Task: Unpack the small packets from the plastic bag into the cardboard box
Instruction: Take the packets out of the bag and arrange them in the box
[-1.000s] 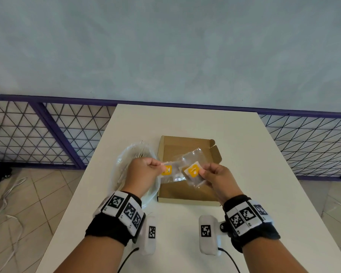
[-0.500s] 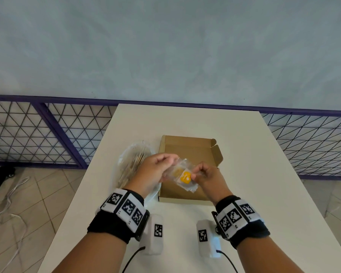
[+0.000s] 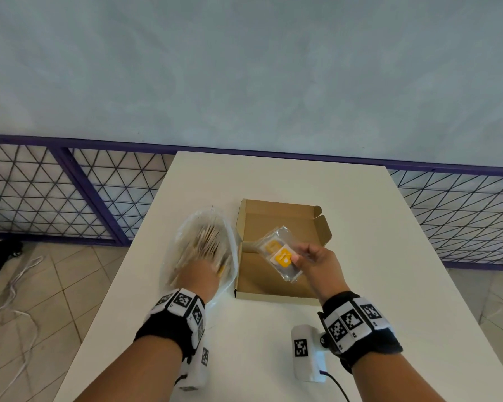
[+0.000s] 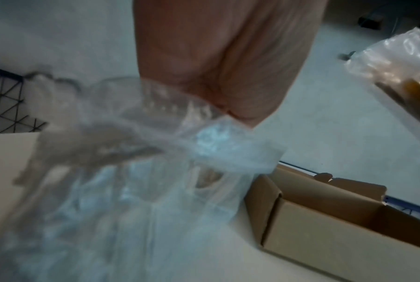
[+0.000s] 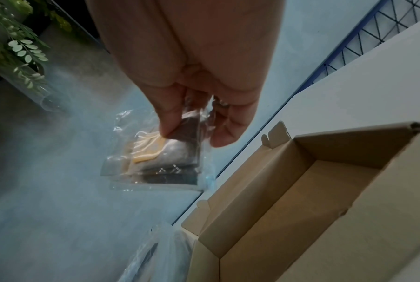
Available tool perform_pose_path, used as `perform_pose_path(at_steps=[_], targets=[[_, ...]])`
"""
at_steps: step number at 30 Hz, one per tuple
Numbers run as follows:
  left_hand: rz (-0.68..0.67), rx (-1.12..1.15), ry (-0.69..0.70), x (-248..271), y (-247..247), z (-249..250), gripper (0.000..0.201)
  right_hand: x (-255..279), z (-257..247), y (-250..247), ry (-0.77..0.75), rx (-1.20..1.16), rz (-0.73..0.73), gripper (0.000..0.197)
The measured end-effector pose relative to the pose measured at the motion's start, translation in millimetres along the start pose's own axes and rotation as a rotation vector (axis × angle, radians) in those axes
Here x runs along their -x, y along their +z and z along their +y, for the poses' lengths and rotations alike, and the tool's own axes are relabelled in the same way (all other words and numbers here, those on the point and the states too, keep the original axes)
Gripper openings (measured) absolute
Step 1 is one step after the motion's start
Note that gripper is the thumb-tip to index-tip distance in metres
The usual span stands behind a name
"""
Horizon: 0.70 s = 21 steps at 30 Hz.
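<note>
Right hand (image 3: 317, 264) pinches two small clear packets (image 3: 279, 256) with orange-yellow labels by one edge, thumb against fingers, held above the open cardboard box (image 3: 273, 288) on the white table (image 3: 360, 227). Left hand (image 3: 199, 275) sits inside the clear plastic bag (image 3: 199, 245) just left of the box; finger grip hidden by blurred plastic, can't tell.

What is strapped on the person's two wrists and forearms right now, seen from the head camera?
Both forearms are bare, without sleeves. Each wrist wears a black band carrying white tiles printed with black square codes. Under each wrist hangs a white camera block bearing a code tag of its own. A black cable trails from the right block toward the table's near edge. The left hand and right hand are ungloved.
</note>
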<state>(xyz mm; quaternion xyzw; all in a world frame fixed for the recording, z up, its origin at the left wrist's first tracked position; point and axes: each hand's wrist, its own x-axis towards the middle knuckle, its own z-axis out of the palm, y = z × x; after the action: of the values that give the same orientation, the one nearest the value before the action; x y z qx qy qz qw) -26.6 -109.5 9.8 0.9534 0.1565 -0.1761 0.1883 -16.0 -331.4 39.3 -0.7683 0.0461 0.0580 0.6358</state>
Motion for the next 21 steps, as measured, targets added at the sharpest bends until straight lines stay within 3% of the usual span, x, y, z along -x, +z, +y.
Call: perform_pose_path(at_steps=[7,10,16,21], targets=[[0.355,0.306,-0.064,9,-22,-2,0.021,0,5,-1,0.014,-0.003,0.040,0.026],[0.409,0.349,-0.030,12,-30,-2,0.016,1,6,3,0.021,0.007,0.024,0.025],[0.407,0.572,0.008,17,-49,3,0.007,1,5,4,0.025,0.056,0.023,0.019],[0.157,0.942,0.109,23,-61,26,0.023,4,-4,3,-0.033,-0.002,0.142,0.028]])
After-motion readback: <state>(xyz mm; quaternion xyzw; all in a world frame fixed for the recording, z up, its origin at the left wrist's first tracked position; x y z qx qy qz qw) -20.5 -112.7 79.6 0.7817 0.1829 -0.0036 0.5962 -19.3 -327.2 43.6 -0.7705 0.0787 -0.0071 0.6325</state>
